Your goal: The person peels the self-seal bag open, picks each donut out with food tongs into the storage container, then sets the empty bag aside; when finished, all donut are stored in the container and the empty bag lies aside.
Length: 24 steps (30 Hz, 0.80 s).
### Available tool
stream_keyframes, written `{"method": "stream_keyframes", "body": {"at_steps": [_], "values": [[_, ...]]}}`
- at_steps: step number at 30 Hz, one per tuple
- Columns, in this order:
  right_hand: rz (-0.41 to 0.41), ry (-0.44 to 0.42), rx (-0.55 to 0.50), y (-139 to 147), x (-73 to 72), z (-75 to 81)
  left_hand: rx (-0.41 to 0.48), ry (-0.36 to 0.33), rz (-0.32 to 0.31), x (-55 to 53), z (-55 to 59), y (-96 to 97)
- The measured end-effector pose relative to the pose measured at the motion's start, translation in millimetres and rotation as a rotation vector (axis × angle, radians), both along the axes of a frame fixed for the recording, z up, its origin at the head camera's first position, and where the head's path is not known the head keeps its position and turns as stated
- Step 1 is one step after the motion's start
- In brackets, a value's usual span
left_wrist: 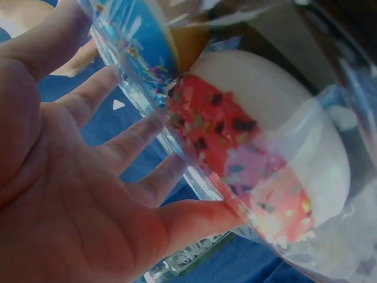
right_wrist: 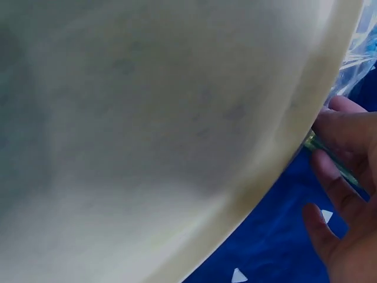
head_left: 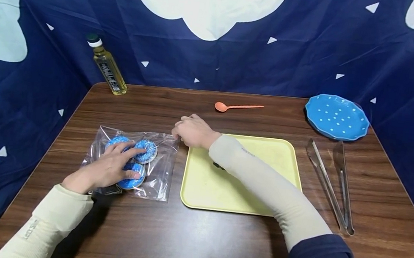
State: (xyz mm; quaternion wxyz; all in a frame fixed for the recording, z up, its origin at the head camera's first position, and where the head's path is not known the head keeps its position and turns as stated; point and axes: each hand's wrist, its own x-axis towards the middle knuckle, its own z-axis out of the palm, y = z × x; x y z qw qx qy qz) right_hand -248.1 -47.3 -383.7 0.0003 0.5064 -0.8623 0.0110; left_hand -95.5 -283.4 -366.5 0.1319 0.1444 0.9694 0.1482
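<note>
A clear plastic bag (head_left: 159,174) lies on the table at the left, with several sprinkled toy donuts (head_left: 145,152) inside. Blue toppings show in the head view; in the left wrist view a red-topped donut (left_wrist: 235,153) sits beside a blue one (left_wrist: 141,47). My left hand (head_left: 108,166) rests on the bag with spread fingers, touching the donuts through the plastic. At the bag's upper right corner, my right hand (head_left: 194,131) pinches the plastic with bent fingers; the exact contact is partly hidden. My right forearm crosses above a yellow tray (head_left: 200,188).
An orange spoon (head_left: 238,106) lies behind the tray. Metal tongs (head_left: 331,185) lie to its right, spread apart. A blue dotted plate (head_left: 336,118) sits at the back right corner, and a bottle of yellow oil (head_left: 108,69) stands at the back left.
</note>
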Motion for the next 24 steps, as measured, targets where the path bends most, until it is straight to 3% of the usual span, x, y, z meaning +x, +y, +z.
{"method": "stream_keyframes", "body": {"at_steps": [12,24], "values": [[0.149,0.121,-0.018,-15.8,18.7,0.8,0.012,0.021,-0.008,1.3,-0.8,0.1],[0.136,0.076,0.022,-11.8,19.7,3.2,0.017,0.036,-0.018,1.9,-2.0,0.2]]}}
